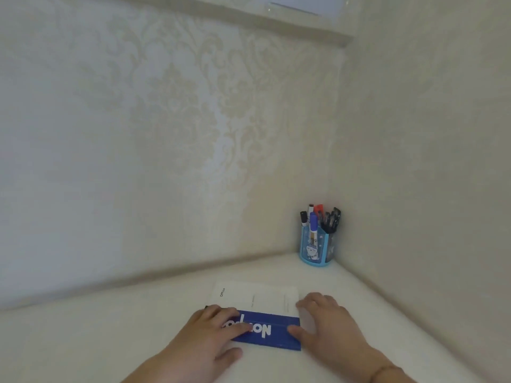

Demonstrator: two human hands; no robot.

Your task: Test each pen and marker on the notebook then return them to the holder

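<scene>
both hands, left (218,331) and right (322,319), lie flat with fingers spread on the closed notebook (265,313).

Notebook (257,301) lettering partly under hands

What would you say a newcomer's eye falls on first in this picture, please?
Probably the blue and white notebook lying closed on the pale desk at the bottom, with the left hand resting flat on its left end and the right hand on its right end. Next comes the blue pen holder, standing apart in the far right corner against the patterned wall, full of pens and markers.
</scene>
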